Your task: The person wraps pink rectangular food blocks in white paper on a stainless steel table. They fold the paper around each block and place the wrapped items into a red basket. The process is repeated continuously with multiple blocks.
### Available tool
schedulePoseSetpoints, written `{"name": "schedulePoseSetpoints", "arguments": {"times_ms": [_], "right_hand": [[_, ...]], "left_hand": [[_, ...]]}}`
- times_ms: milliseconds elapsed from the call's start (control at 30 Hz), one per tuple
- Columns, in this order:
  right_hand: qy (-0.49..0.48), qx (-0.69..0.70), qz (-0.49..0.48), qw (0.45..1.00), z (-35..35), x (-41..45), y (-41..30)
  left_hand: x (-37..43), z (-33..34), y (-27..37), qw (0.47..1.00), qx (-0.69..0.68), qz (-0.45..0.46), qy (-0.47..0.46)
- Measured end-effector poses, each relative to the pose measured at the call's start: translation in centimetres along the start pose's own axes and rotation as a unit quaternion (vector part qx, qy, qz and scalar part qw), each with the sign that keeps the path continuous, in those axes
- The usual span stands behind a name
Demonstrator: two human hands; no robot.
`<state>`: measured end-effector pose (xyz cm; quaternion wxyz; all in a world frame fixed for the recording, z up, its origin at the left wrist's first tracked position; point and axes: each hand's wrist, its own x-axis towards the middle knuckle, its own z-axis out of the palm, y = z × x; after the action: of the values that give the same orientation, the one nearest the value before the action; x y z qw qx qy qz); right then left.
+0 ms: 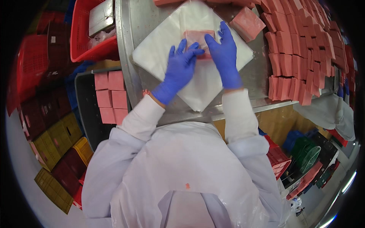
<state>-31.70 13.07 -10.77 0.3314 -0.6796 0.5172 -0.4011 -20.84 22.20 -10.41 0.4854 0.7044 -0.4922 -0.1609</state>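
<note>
A stack of translucent plastic sheets (159, 48) lies cornerwise on the steel table (148, 77). On it, near its middle, is a pink block (196, 35), partly covered by clear film. My left hand (181, 67), in a blue glove, rests at the block's lower left with its fingers spread over the film. My right hand (225, 52), gloved too, is at the block's right side, thumb over its edge and fingers apart. Whether either hand pinches the film cannot be told. Another pink block (248, 24) sits tilted beyond the right hand, at the stack's upper right edge.
Rows of pink blocks (288, 62) fill the table's right side. Left of the table, a dark crate (88, 105) holds several pink blocks (111, 98), and a red basket (94, 54) holds a metal box (101, 17). Stacked crates (57, 134) stand farther left; more crates (302, 148) are at lower right.
</note>
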Motion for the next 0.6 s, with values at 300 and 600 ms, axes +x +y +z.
{"name": "schedulePoseSetpoints", "arguments": {"times_ms": [300,600], "right_hand": [[-0.155,-0.069,0.108,0.980,-0.5,3.3,2.4],[-0.078,0.371,0.105,0.919,-4.0,5.7,-1.7]], "left_hand": [[7.9,0.4,1.5,0.906,0.311,0.165,-0.235],[9.9,2.1,1.3,0.990,-0.088,-0.109,-0.012]]}}
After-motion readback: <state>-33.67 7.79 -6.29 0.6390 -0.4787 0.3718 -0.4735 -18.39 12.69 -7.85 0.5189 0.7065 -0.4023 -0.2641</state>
